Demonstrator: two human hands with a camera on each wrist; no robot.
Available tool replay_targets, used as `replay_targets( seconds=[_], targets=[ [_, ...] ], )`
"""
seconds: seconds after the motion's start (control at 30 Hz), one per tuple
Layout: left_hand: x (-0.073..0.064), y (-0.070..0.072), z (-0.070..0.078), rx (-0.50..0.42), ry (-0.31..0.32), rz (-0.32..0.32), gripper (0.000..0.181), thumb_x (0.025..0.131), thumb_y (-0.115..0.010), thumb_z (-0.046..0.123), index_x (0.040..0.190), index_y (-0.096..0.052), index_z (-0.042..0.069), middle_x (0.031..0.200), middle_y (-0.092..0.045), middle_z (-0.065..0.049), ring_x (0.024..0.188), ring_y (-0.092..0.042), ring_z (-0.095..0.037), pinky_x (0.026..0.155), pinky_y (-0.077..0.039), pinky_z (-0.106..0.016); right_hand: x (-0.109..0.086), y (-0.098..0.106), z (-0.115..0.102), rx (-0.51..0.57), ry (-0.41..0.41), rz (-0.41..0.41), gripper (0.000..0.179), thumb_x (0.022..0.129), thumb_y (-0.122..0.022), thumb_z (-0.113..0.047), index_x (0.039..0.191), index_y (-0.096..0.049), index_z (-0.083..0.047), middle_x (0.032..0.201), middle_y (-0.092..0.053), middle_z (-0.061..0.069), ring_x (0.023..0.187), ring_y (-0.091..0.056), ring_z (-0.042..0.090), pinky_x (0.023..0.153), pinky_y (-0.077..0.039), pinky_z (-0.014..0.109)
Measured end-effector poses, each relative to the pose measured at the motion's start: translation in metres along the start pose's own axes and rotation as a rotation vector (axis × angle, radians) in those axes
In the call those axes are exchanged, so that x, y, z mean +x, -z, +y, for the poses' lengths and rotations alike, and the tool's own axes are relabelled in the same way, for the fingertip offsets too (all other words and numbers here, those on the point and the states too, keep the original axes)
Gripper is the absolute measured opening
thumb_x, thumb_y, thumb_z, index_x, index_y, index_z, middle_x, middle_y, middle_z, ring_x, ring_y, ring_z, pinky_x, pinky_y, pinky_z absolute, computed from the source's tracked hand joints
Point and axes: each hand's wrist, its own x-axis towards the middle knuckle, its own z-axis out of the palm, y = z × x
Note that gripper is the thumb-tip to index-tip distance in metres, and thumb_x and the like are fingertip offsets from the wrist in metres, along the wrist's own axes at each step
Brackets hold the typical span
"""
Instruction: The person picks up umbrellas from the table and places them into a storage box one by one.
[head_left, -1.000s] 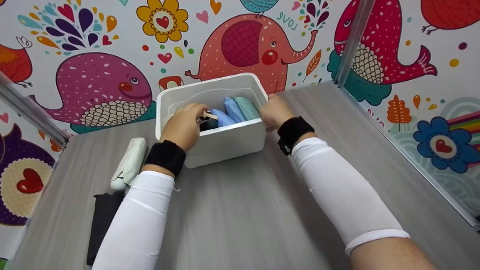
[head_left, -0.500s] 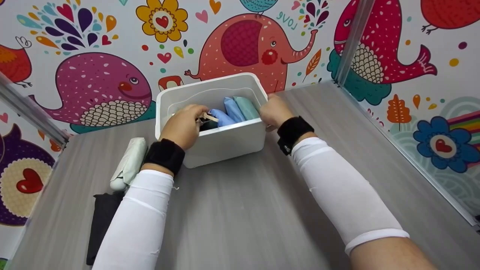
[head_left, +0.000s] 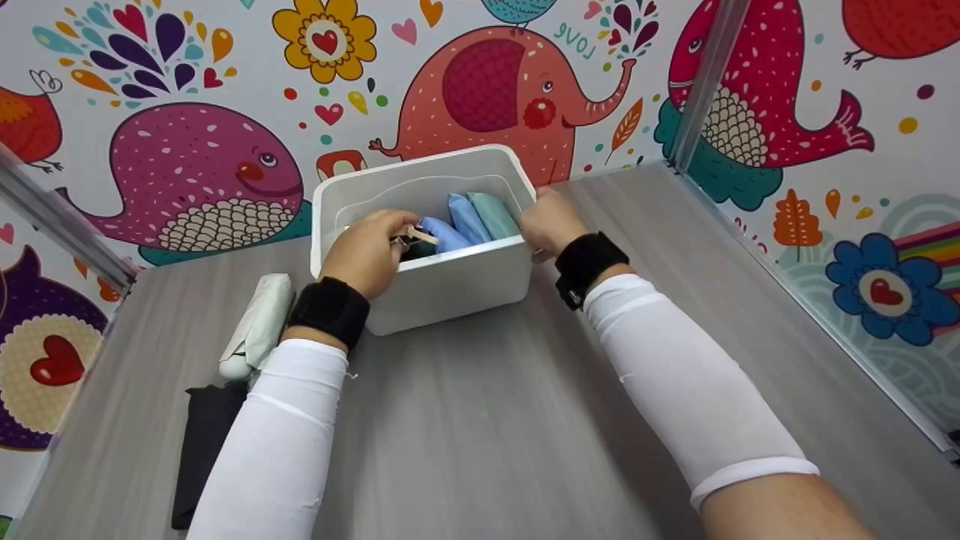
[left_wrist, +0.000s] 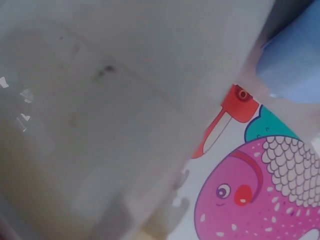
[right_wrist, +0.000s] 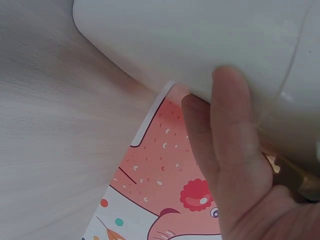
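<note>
A white plastic storage box (head_left: pixel 457 289) stands near the back wall. My left hand (head_left: pixel 367 251) reaches over its front left rim, fingers bent down inside and partly hidden. At its fingertips it pinches a small thing with a beige strip (head_left: pixel 421 235); I cannot tell what kind. Beside that lie a dark item (head_left: pixel 417 250), a periwinkle bundle (head_left: pixel 444 236), a light blue bundle (head_left: pixel 469 219) and a green bundle (head_left: pixel 493 217). My right hand (head_left: pixel 553 223) grips the box's right rim; in the right wrist view its fingers (right_wrist: pixel 232 115) lie along the outer wall.
On the grey table (head_left: pixel 465 435) to the left lie a pale green folded umbrella (head_left: pixel 261 322) and a long black pouch-like item (head_left: pixel 204 454), partly behind my left sleeve (head_left: pixel 277 435). Behind the box rises a wall printed with cartoon animals (head_left: pixel 487 82).
Almost nothing differs. My left hand and the beige strip have shifted very slightly; the right hand and the box stay in place.
</note>
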Motion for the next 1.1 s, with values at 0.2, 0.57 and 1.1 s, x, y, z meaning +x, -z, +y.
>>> replay_targets(
  seconds=[0.2, 0.57, 1.1],
  targets=[
    [0.0008, -0.0003, -0.0003, -0.005, 0.002, -0.006, 0.043, 0.103, -0.057, 0.005, 0.145, -0.062, 0.011, 0.151, -0.061, -0.01, 0.142, -0.055, -0.033, 0.122, -0.04, -0.05, -0.0002, 0.001, -0.0001, 0.0, -0.013, -0.006, 0.059, 0.096, -0.046, -0.003, 0.154, -0.041, -0.007, 0.145, -0.054, 0.021, 0.119, -0.063, 0.041, 0.076, -0.064, 0.055],
    [0.0002, -0.0014, 0.0006, -0.012, 0.027, -0.013, 0.042, 0.104, -0.058, 0.009, 0.146, -0.062, 0.013, 0.151, -0.061, -0.009, 0.143, -0.055, -0.031, 0.122, -0.039, -0.05, 0.0007, -0.0004, 0.0015, 0.0, -0.003, 0.006, 0.057, 0.095, -0.045, -0.003, 0.152, -0.044, -0.007, 0.141, -0.058, 0.02, 0.112, -0.066, 0.041, 0.062, -0.064, 0.046],
    [-0.0008, -0.0019, -0.0007, -0.027, 0.035, 0.011, 0.04, 0.104, -0.063, 0.015, 0.144, -0.064, 0.012, 0.147, -0.064, -0.009, 0.137, -0.06, -0.032, 0.119, -0.043, -0.051, 0.0012, -0.0005, 0.0012, -0.016, 0.012, 0.01, 0.055, 0.094, -0.046, -0.003, 0.149, -0.044, -0.005, 0.142, -0.056, 0.022, 0.118, -0.063, 0.04, 0.074, -0.065, 0.055]
  ],
)
